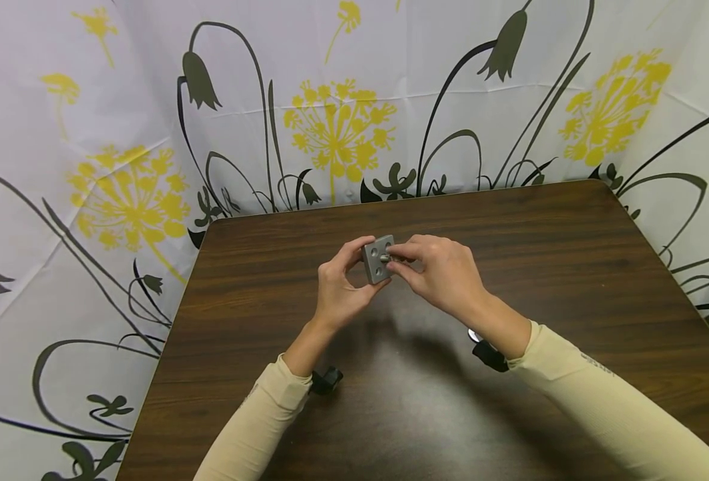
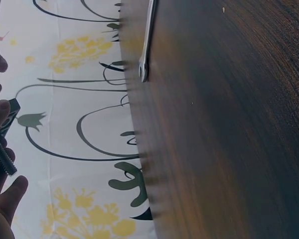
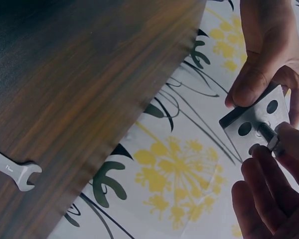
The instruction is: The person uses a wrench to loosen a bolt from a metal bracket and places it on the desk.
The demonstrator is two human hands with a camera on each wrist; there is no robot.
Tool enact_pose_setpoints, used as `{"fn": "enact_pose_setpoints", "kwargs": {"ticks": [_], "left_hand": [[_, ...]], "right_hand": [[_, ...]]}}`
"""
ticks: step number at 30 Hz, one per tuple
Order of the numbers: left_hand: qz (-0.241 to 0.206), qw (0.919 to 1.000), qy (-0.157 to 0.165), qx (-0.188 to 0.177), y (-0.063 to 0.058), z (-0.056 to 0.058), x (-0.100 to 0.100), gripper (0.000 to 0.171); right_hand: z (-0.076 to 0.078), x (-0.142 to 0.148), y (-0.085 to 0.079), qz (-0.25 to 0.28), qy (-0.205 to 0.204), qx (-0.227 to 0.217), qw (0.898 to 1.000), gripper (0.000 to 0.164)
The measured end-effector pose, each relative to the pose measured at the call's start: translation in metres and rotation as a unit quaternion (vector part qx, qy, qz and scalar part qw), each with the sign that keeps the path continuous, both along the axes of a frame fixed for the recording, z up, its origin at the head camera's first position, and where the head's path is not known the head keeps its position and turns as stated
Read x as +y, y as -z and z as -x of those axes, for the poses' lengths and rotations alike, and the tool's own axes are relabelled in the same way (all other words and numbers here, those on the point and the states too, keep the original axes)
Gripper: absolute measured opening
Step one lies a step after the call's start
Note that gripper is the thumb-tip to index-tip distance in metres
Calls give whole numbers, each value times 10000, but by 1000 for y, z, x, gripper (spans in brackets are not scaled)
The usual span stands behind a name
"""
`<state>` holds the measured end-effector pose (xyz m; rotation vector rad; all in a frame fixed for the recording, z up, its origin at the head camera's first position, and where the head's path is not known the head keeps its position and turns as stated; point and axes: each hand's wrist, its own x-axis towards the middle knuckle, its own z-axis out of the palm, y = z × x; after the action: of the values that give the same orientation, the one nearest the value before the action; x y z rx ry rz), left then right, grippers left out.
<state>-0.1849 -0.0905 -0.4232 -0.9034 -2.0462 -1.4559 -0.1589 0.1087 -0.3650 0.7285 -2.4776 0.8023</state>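
Observation:
My left hand [image 1: 338,284] holds a small grey metal block [image 1: 373,262] by its edges, raised over the table, fingers along the top and thumb underneath. Several round holes show in its face. A bolt [image 3: 265,131] stands out from the middle of that face in the right wrist view. The thumb and fingertips of my right hand [image 1: 444,268] pinch the bolt at its hexagonal end, close to the block. Seen from the left wrist, a threaded bolt shank [image 2: 4,158] juts out beside the fingers, and the block is mostly hidden there.
An open-end wrench [image 3: 17,171] lies on the dark wood table [image 1: 258,280]; the left wrist view shows this wrench [image 2: 146,50] too. Black wrist-worn devices sit under both forearms. A white flowered curtain [image 1: 240,147] hangs behind and beside the table.

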Motion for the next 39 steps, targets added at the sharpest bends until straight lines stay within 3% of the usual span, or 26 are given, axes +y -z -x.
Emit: {"fn": "enact_pose_setpoints", "kwargs": {"ticks": [9, 24, 39], "left_hand": [[12, 10000, 14, 41, -1, -2, 2, 66], [102, 9999, 15, 99, 2, 0, 2, 66], [224, 9997, -48, 130, -4, 4, 1, 69]], "right_hand": [[-2, 0, -1, 168, 359, -245, 9989, 29], [0, 0, 1, 86, 14, -159, 9998, 21], [2, -1, -5, -134, -36, -133, 9998, 22]]}}
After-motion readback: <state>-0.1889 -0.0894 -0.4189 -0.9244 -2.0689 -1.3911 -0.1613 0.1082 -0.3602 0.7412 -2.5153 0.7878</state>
